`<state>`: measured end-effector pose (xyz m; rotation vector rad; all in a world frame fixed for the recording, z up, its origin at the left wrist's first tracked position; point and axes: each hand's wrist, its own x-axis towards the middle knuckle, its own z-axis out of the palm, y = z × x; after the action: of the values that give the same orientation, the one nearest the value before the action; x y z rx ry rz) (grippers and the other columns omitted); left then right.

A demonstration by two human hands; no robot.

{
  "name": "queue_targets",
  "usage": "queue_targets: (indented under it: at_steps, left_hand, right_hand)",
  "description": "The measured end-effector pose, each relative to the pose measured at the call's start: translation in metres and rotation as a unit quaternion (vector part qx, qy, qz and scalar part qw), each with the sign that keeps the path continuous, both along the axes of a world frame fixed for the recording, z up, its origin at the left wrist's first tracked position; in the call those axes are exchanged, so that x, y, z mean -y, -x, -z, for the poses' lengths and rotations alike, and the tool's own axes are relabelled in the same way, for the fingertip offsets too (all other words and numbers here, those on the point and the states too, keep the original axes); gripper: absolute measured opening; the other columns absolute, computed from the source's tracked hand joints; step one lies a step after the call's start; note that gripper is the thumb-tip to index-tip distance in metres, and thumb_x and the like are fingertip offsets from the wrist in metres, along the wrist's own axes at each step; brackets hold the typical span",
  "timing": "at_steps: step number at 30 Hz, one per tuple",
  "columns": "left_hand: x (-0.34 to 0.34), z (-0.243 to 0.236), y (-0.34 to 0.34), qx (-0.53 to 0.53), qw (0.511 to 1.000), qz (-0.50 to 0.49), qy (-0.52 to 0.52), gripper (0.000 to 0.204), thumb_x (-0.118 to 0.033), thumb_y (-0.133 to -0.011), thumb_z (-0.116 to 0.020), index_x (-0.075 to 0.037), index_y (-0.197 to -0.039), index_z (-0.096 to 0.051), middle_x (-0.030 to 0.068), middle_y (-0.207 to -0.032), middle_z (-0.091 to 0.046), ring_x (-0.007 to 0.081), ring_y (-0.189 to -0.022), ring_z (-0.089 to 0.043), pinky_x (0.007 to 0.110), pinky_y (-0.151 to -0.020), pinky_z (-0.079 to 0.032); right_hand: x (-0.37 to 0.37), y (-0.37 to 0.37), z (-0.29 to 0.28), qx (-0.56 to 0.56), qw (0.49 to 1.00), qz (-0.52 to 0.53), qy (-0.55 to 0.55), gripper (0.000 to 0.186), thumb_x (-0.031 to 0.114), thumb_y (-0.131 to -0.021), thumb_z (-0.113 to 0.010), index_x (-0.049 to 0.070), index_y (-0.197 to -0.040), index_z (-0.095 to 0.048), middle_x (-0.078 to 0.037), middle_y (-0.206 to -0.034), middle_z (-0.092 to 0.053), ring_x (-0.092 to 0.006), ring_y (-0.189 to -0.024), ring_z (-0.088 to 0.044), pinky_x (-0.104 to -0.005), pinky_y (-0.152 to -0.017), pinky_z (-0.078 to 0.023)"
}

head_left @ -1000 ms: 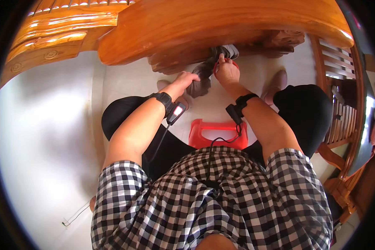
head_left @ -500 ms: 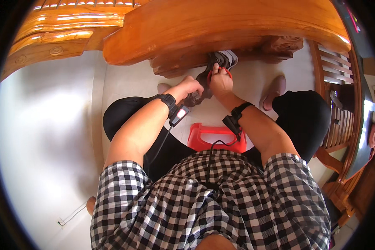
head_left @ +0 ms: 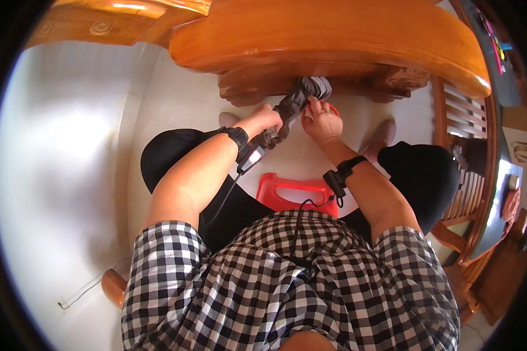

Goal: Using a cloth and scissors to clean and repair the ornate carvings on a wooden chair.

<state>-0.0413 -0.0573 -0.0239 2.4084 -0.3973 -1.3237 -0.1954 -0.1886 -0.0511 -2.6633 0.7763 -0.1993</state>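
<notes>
A crumpled dark grey-brown length of material (head_left: 293, 104) with a paler grey end lies diagonally under the front of the polished wooden furniture (head_left: 328, 36). My left hand (head_left: 264, 119) has its fingers curled on the lower left side of this material. Just right of it, my right hand (head_left: 324, 120) is closed on a red looped thing (head_left: 334, 109), largely hidden by my fingers, whose fingertips reach the material's edge. Dark devices with cables are strapped on both wrists. Below my hands, between my knees, is a red plastic stool (head_left: 266, 193).
My two pink-shod feet stand either side, the right one (head_left: 380, 137) more visible. A slatted wooden chair (head_left: 462, 114) and a dark-topped table (head_left: 489, 228) with small items are at the right. A white surface (head_left: 58, 146) fills the left, a thin cable near its bottom.
My hands and the dark material have moved a little toward me since a second ago, the material now angled more diagonally. My right hand's fingers have shifted. The view has moved slightly.
</notes>
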Motion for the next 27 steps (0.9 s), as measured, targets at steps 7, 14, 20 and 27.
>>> queue_targets:
  at_steps: [7,14,20,27]
  left_hand:
    - [0.008,-0.016,0.002,-0.03,0.999,0.021,0.013,0.042,-0.01,-0.05,-0.074,0.01,-0.085,-0.065,0.0235,-0.087,-0.067,0.0331,-0.081,-0.067,0.038,-0.064,-0.052]
    - [-0.005,0.014,-0.001,0.013,1.0,0.005,0.028,0.039,-0.011,-0.05,-0.074,0.009,-0.083,-0.066,0.0247,-0.089,-0.067,0.0327,-0.081,-0.066,0.039,-0.065,-0.052]
    - [0.0,0.015,-0.003,-0.016,0.996,0.086,0.008,0.024,-0.007,-0.048,-0.076,0.006,-0.063,-0.064,0.0173,-0.068,-0.065,0.0262,-0.06,-0.061,0.037,-0.053,-0.048]
    - [0.004,-0.011,0.011,-0.051,0.978,0.188,-0.081,0.02,-0.002,-0.052,-0.072,0.006,-0.069,-0.066,0.0151,-0.07,-0.066,0.0254,-0.062,-0.063,0.037,-0.052,-0.048]
  right_hand:
    - [0.023,0.003,-0.015,-0.144,0.985,0.066,-0.069,0.063,0.033,-0.071,-0.067,0.02,-0.13,-0.051,-0.013,-0.111,-0.062,-0.0312,-0.099,-0.063,-0.0437,-0.081,-0.052]
    - [0.025,-0.009,-0.016,-0.119,0.984,0.069,-0.11,0.064,0.033,-0.071,-0.07,0.017,-0.131,-0.053,-0.014,-0.112,-0.063,-0.0333,-0.101,-0.063,-0.0422,-0.084,-0.051]
    - [0.034,-0.023,-0.015,-0.057,0.98,0.055,-0.181,0.066,0.033,-0.065,-0.077,0.016,-0.126,-0.058,-0.017,-0.097,-0.069,-0.0342,-0.097,-0.064,-0.0428,-0.082,-0.051]
    - [0.005,-0.048,-0.015,-0.106,0.979,0.013,-0.175,0.05,0.024,-0.071,-0.069,0.019,-0.119,-0.059,-0.016,-0.095,-0.068,-0.0348,-0.094,-0.065,-0.0453,-0.079,-0.053]
